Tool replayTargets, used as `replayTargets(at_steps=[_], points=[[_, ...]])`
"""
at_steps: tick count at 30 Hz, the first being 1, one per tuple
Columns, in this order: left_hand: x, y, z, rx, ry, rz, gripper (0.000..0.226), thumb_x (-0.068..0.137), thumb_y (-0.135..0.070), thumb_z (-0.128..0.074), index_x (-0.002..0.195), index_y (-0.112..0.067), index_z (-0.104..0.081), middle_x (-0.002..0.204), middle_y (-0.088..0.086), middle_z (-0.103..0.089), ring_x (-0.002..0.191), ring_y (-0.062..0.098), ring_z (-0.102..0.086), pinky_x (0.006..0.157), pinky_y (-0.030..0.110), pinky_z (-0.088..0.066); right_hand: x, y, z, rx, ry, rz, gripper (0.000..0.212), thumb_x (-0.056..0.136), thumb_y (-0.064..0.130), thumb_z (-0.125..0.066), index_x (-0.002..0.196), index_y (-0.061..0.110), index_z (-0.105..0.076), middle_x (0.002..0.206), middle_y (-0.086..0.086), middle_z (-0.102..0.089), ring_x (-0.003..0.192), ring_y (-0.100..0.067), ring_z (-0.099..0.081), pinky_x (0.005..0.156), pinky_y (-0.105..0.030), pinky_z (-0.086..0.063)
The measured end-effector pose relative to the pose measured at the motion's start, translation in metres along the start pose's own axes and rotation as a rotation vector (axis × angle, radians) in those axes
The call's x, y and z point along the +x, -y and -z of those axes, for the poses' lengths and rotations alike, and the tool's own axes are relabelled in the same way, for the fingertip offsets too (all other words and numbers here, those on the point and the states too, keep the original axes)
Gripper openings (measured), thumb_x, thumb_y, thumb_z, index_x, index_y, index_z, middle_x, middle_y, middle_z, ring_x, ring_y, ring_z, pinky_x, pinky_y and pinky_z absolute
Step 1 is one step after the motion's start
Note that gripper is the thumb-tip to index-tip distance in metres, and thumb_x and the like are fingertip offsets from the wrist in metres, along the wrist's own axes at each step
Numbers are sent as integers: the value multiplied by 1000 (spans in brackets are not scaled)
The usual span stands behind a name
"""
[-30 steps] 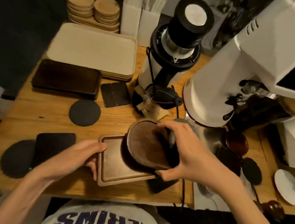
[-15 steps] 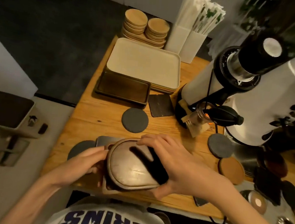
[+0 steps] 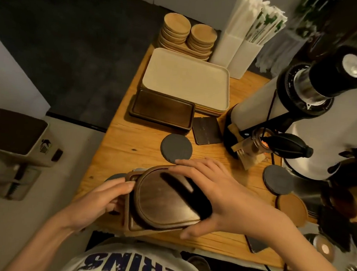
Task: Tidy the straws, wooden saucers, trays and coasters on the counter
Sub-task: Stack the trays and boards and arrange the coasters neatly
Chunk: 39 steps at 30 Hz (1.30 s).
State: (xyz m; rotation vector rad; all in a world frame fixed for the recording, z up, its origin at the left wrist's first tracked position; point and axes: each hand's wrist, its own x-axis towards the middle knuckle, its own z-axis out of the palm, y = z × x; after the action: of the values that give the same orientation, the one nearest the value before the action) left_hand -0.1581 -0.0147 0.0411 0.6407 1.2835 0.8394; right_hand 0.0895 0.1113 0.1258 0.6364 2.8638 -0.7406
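A dark rounded wooden tray [image 3: 159,202] lies on top of a small brown rectangular tray [image 3: 132,225] at the counter's front edge. My right hand [image 3: 215,194] grips the rounded tray, fingers over its far rim and thumb under its near edge. My left hand [image 3: 102,197] holds the left edge of the stack. Round grey coasters [image 3: 175,148] [image 3: 277,179] lie on the counter behind, with a dark square coaster [image 3: 208,130] beside them. A dark tray stack [image 3: 162,110], cream trays [image 3: 186,80], wooden saucers [image 3: 187,35] and straws [image 3: 259,19] stand at the back.
A coffee grinder [image 3: 299,102] and a big white machine [image 3: 344,137] fill the right of the wooden counter [image 3: 125,144]. A brown round coaster [image 3: 291,208] and dark items lie at the right. A white box [image 3: 13,135] sits on a lower surface to the left.
My right hand lowered the rounded tray from a tilted hold flat onto the rectangular tray. The view swung left and up, bringing the saucers and straws into sight.
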Motion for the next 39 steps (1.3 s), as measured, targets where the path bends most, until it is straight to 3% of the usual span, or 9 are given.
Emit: replayTargets(at_steps=[4, 7, 10, 12, 15, 25, 30, 33, 39], points=[[6, -3, -1, -30, 9, -27, 49, 81, -57, -65, 118, -25, -69, 114, 7, -71, 108, 20, -65, 100, 47, -45, -4, -6, 11, 139, -269, -58, 71, 83, 71, -56, 143, 37, -40, 147, 19, -42, 141, -3, -33, 118, -43, -28], [5, -10, 0, -17, 32, -74, 35, 81, -46, -49, 104, -37, -74, 105, 4, -74, 100, 17, -68, 81, 29, -53, -6, -18, 12, 360, -615, -285, 45, 98, 57, -43, 134, 32, -52, 132, 20, -56, 125, 0, -51, 101, -21, -43], [7, -11, 3, -37, 23, -94, 35, 81, -40, -47, 100, -34, -76, 102, 6, -74, 96, 19, -69, 71, 22, -55, -3, -24, 0, 767, -714, -532, 45, 97, 56, -34, 127, 32, -57, 116, 26, -65, 113, 5, -58, 90, -10, -44], [8, -12, 5, -42, 10, -93, 35, 83, -37, -47, 99, -31, -76, 102, 9, -74, 96, 21, -69, 72, 23, -56, -5, -23, -16, 978, -664, -636, 46, 93, 61, -30, 118, 42, -63, 107, 33, -66, 106, 6, -61, 93, -20, -47], [8, -16, 6, -48, 8, -75, 35, 82, -39, -48, 102, -30, -76, 105, 10, -74, 99, 23, -69, 82, 35, -55, -8, -17, -39, 1199, -643, -683, 45, 98, 62, -34, 117, 41, -69, 118, 14, -70, 115, -12, -64, 102, -43, -46], [29, -19, -12, -123, -273, -125, 43, 88, -57, -42, 106, -35, -74, 110, -6, -74, 107, 10, -66, 90, 32, -51, 27, -17, -51, 1109, -889, -662, 39, 107, 37, -32, 126, 29, -65, 128, 9, -65, 122, -7, -56, 109, -43, -41], [40, -13, -22, -271, -540, -162, 93, 68, -82, -45, 141, -24, -49, 138, -1, -57, 127, 16, -52, 110, 45, -38, 54, -13, -58, 1135, -926, -678, 38, 109, 29, -32, 131, 21, -61, 125, 8, -67, 119, -5, -58, 108, -35, -43], [45, -18, -19, -294, -505, -288, 94, 73, -85, -40, 144, -24, -44, 144, 2, -51, 133, 18, -47, 110, 47, -36, 65, -11, -63, 1126, -939, -665, 38, 109, 30, -32, 118, 24, -68, 107, 13, -72, 104, -1, -64, 88, -19, -50], [63, -28, -11, -235, -552, -336, 87, 69, -80, -50, 143, -33, -44, 147, -10, -46, 135, 7, -41, 115, 42, -30, 87, -16, -70, 1070, -1005, -766, 47, 108, 34, -33, 74, 10, -56, 66, -2, -49, 64, -15, -48, 64, -32, -37]])
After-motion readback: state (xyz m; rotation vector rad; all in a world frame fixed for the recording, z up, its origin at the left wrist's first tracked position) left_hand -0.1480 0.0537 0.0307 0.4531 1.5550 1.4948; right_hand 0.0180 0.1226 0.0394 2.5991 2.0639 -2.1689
